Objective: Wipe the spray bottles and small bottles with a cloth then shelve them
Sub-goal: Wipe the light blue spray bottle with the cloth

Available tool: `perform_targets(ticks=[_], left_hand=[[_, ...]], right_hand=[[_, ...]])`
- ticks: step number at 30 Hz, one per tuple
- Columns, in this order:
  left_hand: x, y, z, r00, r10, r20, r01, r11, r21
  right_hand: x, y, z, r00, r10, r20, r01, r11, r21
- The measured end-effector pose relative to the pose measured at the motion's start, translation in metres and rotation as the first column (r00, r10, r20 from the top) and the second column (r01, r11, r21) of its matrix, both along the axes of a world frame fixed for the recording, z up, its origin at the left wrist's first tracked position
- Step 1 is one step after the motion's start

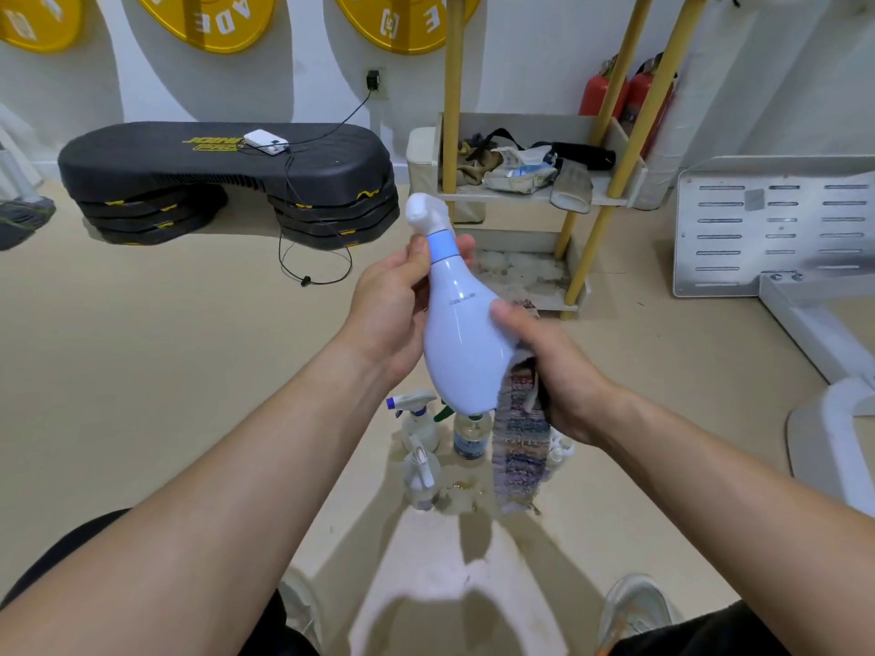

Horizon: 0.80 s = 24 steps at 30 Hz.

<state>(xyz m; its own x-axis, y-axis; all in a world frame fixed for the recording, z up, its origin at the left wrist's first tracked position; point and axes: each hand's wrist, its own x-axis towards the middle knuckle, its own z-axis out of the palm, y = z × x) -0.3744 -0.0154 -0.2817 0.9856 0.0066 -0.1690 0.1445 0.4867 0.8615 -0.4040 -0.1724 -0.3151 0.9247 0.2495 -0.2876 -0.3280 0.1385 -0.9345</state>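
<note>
Looks like a gym or fitness studio. Black aerobic step platform [222, 163] on stacked risers at the floor's [142, 348] far left edge, big yellow discs [203, 21] lettered like weight plates on the white wall [308, 78], red fire extinguishers [601, 90] in the corner behind a yellow-post shelf rack [611, 191].

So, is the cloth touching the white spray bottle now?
Touching: head view shows the right hand holding the cloth against the white spray bottle.
</note>
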Motion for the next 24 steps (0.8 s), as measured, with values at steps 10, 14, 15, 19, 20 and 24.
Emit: perform_targets(ticks=[10,14,15,19,20,24], left_hand=[[-0.005,-0.013,-0.001,0.930,0.313,0.193,-0.365,0.734,0.573],[-0.007,-0.024,0.003,0.975,0.220,-0.026,-0.197,0.913,0.357],[-0.006,-0.020,0.004,0.974,0.210,-0.087,-0.179,0.943,0.279],[-0.009,-0.013,0.001,0.986,0.073,-0.152,-0.071,0.997,0.017],[-0.012,-0.015,-0.002,0.992,0.054,-0.118,-0.050,0.998,0.030],[-0.022,-0.032,-0.006,0.999,0.027,0.036,-0.034,0.981,0.191]], right_hand=[[-0.009,0.022,0.016,0.862,-0.073,0.502,0.375,0.757,-0.535],[-0.023,0.037,0.019,0.789,0.028,0.613,0.427,0.693,-0.581],[-0.027,0.039,0.017,0.757,0.082,0.648,0.423,0.695,-0.582],[-0.025,0.043,0.016,0.726,0.167,0.667,0.376,0.716,-0.588],[-0.018,0.041,0.017,0.774,0.126,0.621,0.342,0.742,-0.577],[0.011,0.028,0.023,0.938,-0.142,0.317,0.244,0.917,-0.314]])
